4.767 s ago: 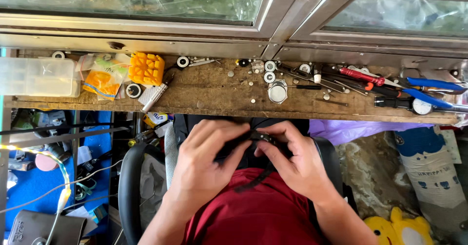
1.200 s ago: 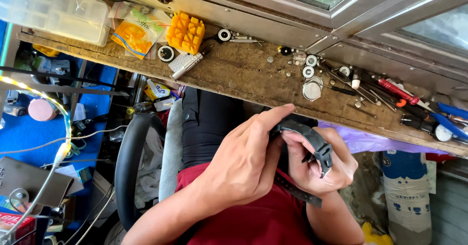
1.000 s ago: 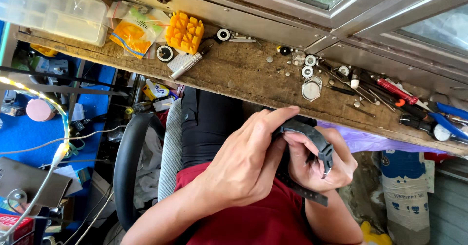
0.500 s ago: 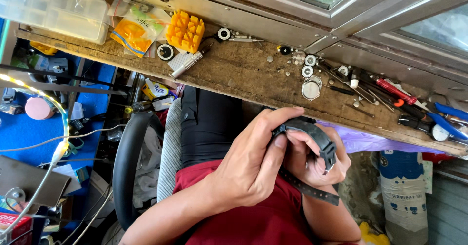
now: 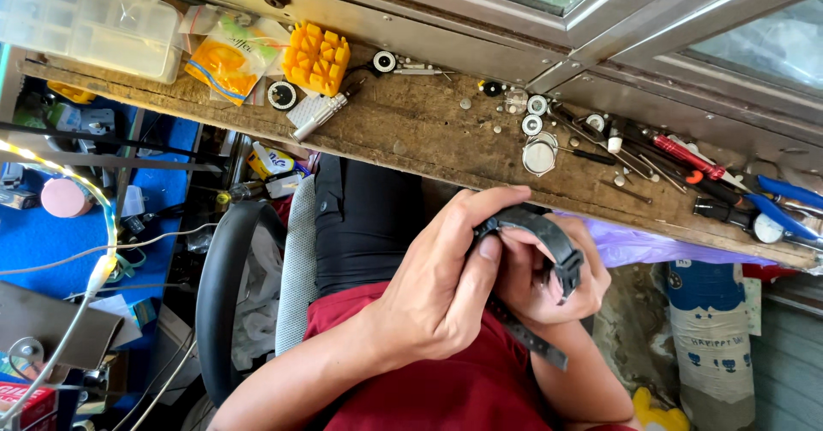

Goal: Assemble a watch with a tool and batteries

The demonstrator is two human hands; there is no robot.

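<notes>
1. The left hand (image 5: 437,298) is curled over a black watch (image 5: 536,225), thumb and forefinger pinching the case from above, in front of the red shirt and just below the edge of the surface.
2. The right hand (image 5: 549,281) cups the watch from beneath, its fingers folded round the matte, ribbed strap, which arches over them and ends in a squared buckle (image 5: 569,268).
3. A second strap end (image 5: 531,341), flat and dotted with holes, hangs down past the right wrist.
4. The surface (image 5: 429,135) is a worn wooden plank, scarred and dusty, strewn with small round metal parts.
5. On it lie a bright orange knobbly plastic block (image 5: 317,56), a clear lidded plastic box (image 5: 86,21), a glossy yellow packet (image 5: 225,58) and a round watch back (image 5: 539,155).
6. Farther right sit slim metal tools, a red-handled screwdriver (image 5: 681,152) and blue-handled pliers (image 5: 784,201).
7. A wrinkled purple plastic bag (image 5: 643,247) shows under the plank.
</notes>
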